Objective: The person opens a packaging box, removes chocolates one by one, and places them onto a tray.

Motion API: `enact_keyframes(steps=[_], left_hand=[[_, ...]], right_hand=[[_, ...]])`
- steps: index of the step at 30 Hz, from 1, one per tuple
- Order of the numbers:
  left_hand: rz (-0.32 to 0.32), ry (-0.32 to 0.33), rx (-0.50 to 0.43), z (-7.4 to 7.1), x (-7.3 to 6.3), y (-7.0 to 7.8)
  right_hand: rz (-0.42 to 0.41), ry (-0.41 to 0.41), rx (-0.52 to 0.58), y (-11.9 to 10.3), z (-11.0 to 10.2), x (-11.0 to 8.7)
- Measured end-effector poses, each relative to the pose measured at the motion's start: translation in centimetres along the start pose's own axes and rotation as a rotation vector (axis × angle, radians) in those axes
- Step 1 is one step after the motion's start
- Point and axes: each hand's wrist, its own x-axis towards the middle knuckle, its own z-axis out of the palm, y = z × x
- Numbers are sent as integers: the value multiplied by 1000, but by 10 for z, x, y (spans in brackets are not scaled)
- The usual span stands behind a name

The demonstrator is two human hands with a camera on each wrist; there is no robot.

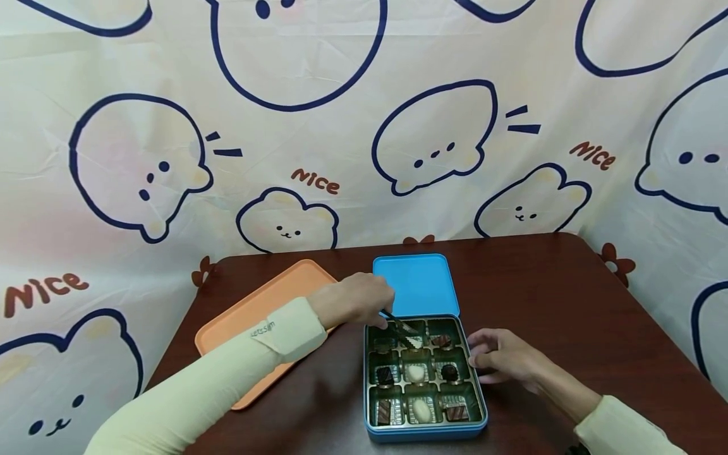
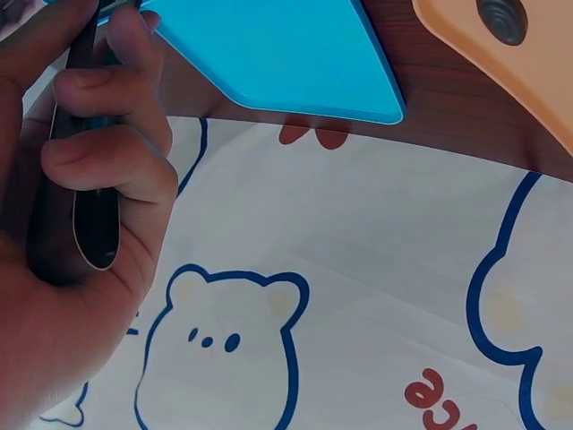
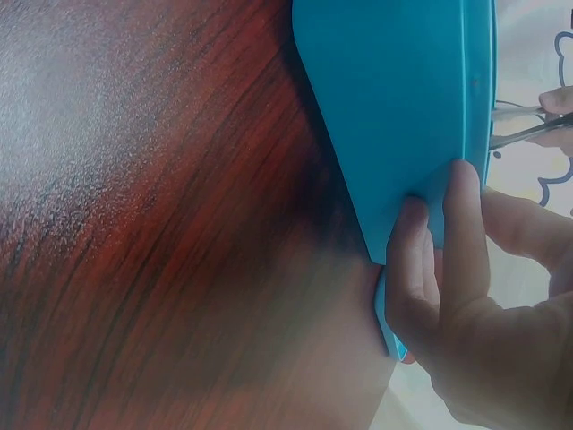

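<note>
My left hand [image 1: 364,298] grips a pair of metal tongs [image 2: 81,219], its fingers curled round their bent handle. The tongs' serrated tips reach down into the back middle compartment of a blue tin box [image 1: 426,433]. Chocolates sit in the box's divided insert, among them a white piece [image 1: 422,411], a striped dark piece [image 1: 383,412] and a round dark piece [image 1: 449,372]. At the box's right side, my right hand [image 1: 503,355] touches the wall, with its fingertips [image 3: 463,175] close to the rim.
Behind the box lies its open blue lid [image 1: 418,284]. An orange tray [image 1: 256,309] lies to the left, partly under my left arm; a dark round piece [image 2: 503,20] sits on it. The brown table [image 1: 546,297] ends at a cartoon-printed cloth [image 1: 352,215].
</note>
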Motion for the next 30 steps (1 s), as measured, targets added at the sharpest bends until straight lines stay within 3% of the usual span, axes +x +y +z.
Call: enact_keyframes(steps=[9, 24, 30], left_hand=[[-23, -41, 72, 1, 10, 8], [36, -20, 119, 1, 13, 13], [31, -7, 119, 0, 11, 10]], right_hand=[[4, 0, -2, -1, 0, 0], [-5, 0, -4, -1, 1, -1], [-9, -6, -5, -1, 0, -1]])
